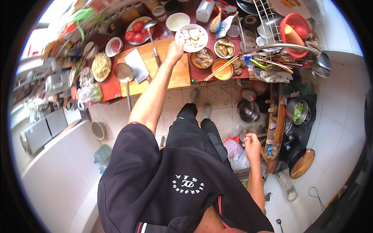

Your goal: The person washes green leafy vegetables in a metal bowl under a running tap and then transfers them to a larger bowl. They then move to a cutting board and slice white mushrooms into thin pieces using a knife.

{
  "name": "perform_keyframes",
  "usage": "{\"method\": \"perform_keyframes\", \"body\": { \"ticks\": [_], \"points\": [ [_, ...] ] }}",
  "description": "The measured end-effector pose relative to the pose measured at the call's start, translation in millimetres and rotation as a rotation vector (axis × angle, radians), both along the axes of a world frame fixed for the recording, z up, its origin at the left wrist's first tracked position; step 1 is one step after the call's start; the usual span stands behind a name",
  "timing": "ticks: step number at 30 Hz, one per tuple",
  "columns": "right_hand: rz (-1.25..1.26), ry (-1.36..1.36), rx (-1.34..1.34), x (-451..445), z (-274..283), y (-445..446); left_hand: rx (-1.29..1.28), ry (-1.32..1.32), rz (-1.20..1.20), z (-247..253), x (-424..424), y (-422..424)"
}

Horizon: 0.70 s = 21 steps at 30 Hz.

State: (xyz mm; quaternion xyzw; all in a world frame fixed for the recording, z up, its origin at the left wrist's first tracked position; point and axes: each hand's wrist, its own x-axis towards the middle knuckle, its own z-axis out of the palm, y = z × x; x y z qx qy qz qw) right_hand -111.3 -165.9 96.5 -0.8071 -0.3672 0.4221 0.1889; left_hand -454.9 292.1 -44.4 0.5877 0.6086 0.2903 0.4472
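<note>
My left hand [175, 52] reaches over a wooden cutting board [176, 74] and grips the near rim of a white bowl [177, 34]. Pale, rounded food pieces [193, 36], perhaps garlic cloves, lie in that bowl. Beneath my forearm are a cleaver [137, 64] and a metal ladle [155, 51] on the board. A perforated skimmer [123, 72] rests at the board's left, its handle jutting past the front edge. My right hand [253, 145] hangs in the air beside the stove side, fingers curled. Whether its fingers touch or hold something small is unclear.
Tomatoes on a plate [127, 26] stand behind the board. Chopsticks [222, 67] lie across an orange bowl [228, 76]. At the right, a pot with chopped greens [298, 112] sits on the black stove [309, 122]. A steel pot [248, 111] stands on the floor.
</note>
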Motion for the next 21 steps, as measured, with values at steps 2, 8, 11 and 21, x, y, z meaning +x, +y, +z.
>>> {"method": "perform_keyframes", "body": {
  "ticks": [2,8,11,21],
  "points": [
    [0.089,-0.002,0.035,-1,2,15,-0.031,-0.067,0.038,21,-13,-39],
    [0.467,0.018,0.223,-34,11,72,0.090,0.056,0.193,95,-63,-191],
    [0.652,0.018,0.269,-74,31,98,0.096,0.033,0.293,132,-87,-274],
    [0.831,0.568,0.029,-286,41,70,-0.202,-0.019,0.625,150,-193,-502]
  ]
}}
